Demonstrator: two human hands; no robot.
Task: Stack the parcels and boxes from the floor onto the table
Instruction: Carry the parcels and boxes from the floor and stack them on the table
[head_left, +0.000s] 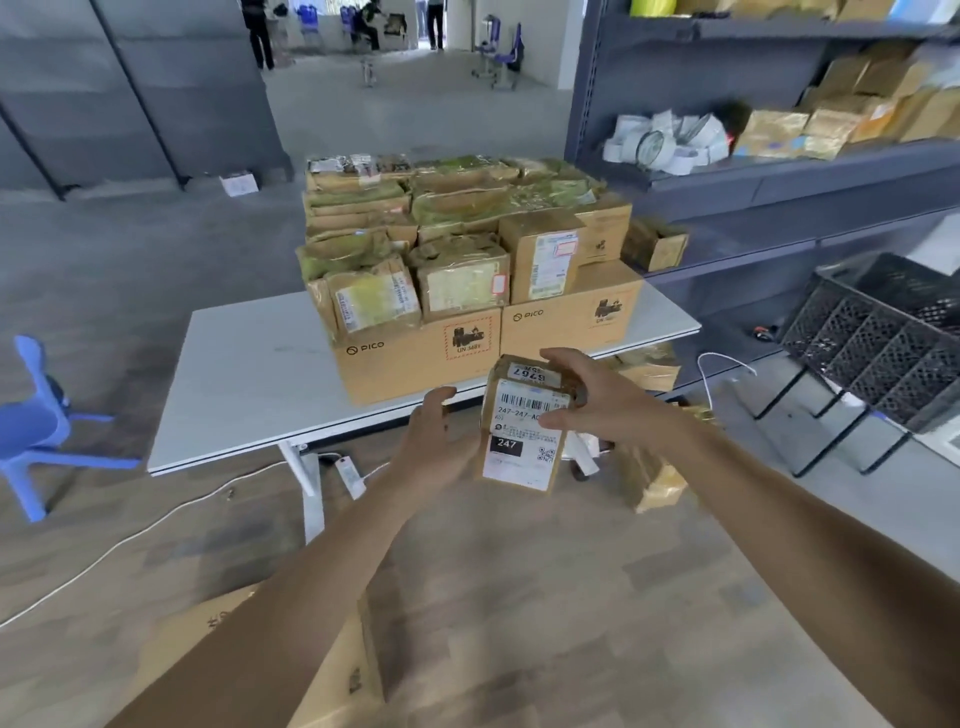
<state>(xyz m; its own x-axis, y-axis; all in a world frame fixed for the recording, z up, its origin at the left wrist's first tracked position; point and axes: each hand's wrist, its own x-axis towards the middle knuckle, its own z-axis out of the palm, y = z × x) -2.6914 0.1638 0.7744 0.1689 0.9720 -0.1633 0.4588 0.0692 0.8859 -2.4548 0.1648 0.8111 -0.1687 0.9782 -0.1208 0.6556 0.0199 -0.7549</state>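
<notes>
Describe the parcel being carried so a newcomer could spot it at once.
Start at the white table stacked with boxes. In front of its near edge, the left hand and right hand hold a small brown parcel in the air. Its white label alone shows a black patch reading 247.

A left hand (436, 441) and a right hand (597, 400) held a labelled parcel (522, 436) between them; just beyond the grip, a table (249, 384) carried stacked boxes (457, 249).

parcels (457, 228) stacked on table (249, 384), shelving (779, 176) right.
</notes>
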